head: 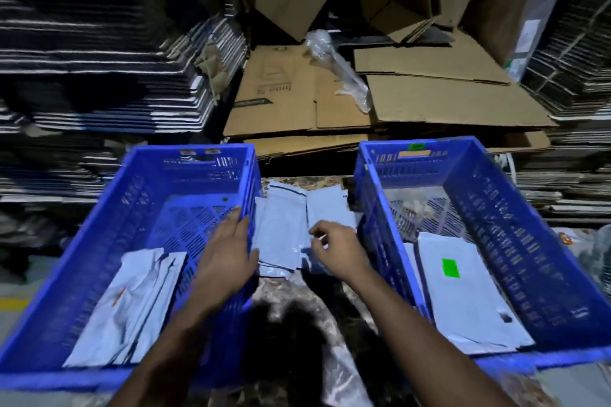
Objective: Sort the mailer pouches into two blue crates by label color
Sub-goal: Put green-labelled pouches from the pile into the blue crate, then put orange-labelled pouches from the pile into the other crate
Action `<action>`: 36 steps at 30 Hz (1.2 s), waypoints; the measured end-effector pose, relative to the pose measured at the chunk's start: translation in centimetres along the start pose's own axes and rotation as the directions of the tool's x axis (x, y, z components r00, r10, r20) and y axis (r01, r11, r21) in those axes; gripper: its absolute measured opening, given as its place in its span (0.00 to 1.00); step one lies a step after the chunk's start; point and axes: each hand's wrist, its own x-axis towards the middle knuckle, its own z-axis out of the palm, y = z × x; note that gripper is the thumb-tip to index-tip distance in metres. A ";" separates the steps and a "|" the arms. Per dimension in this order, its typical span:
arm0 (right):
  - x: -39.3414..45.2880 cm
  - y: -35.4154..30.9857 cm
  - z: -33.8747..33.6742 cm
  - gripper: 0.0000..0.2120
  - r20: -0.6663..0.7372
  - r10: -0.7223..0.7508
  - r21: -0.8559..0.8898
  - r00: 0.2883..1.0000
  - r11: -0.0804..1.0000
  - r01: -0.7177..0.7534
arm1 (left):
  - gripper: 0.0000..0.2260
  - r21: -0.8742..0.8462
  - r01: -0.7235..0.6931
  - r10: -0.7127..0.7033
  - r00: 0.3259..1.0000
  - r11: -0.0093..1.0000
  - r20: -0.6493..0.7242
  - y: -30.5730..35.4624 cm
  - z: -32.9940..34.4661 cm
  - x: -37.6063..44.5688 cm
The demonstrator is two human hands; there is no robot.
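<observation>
Two blue crates sit side by side on the floor with a gap between them. The left crate holds several pale grey mailer pouches overlapping in its near corner; a small reddish mark shows on one, though blur hides its shape. The far half of its slotted bottom is bare. The right crate holds a stack of pouches at its near end, the top pouch lying face up with a bright green label on it; the far part of its bottom is bare mesh. In the gap between the crates lies a loose pile of unsorted pouches, fanned out and overlapping, no labels showing. The left hand reaches over the left crate's inner wall, fingers straight and held together, the thumb against the edge of the pile. The right hand is over the pile with fingers curled, pinching the edge of a pouch there. Behind the crates lie flattened cardboard boxes, with a crumpled clear plastic wrap on top, and tall stacks of dark flat sheets stand to either side.
</observation>
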 end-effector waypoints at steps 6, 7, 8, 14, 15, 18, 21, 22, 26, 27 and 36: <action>3.3 0.6 7.9 0.17 0.317 0.085 -0.284 0.945 0.959 0.009 | 0.31 -0.123 -0.003 -0.003 0.999 0.992 -0.051 -0.2 0.0 -0.2; 3.4 0.3 9.1 0.21 0.339 0.076 -0.340 0.938 0.939 0.047 | 0.30 -0.149 0.000 -0.009 0.998 0.989 -0.058 -0.3 0.1 -0.2; 3.3 0.1 10.2 0.23 0.349 0.082 -0.386 0.933 0.920 0.064 | 0.28 -0.181 0.005 -0.017 0.998 0.983 -0.066 -0.3 0.1 -0.1; 3.7 0.2 12.3 0.10 0.258 0.081 -0.539 0.963 0.839 0.074 | 0.22 -0.286 0.017 -0.053 0.991 0.958 -0.120 0.0 0.0 -0.2; 3.6 0.1 11.6 0.07 0.253 0.079 -0.509 0.964 0.858 0.063 | 0.22 -0.285 0.009 -0.048 0.990 0.959 -0.129 -0.1 0.1 -0.1; 3.4 0.9 9.6 0.07 0.122 0.036 -0.381 0.992 0.924 0.013 | 0.21 -0.276 -0.010 -0.030 0.989 0.961 -0.143 -0.4 0.6 0.1; 2.7 0.4 6.0 0.10 0.024 -0.017 -0.152 1.000 0.988 0.021 | 0.20 -0.263 -0.032 -0.012 0.987 0.964 -0.163 -0.5 0.9 0.1; 2.4 0.1 4.7 0.12 0.023 -0.040 -0.084 0.999 0.996 0.042 | 0.20 -0.266 -0.040 -0.007 0.985 0.963 -0.174 -0.6 0.9 0.0; 0.9 -0.7 0.5 0.12 0.131 -0.070 0.027 0.989 0.997 0.067 | 0.19 -0.235 -0.070 0.012 0.971 0.969 -0.239 -0.8 1.2 -0.1; 0.5 -0.8 -0.3 0.13 0.142 -0.060 0.056 0.988 0.997 0.053 | 0.18 -0.218 -0.093 0.032 0.963 0.971 -0.269 -0.8 1.2 -0.1; -2.4 -1.9 -7.0 0.18 -0.007 -0.137 0.145 0.991 0.980 0.136 | 0.28 -0.332 -0.292 0.198 0.937 0.897 -0.289 1.6 -1.5 -1.2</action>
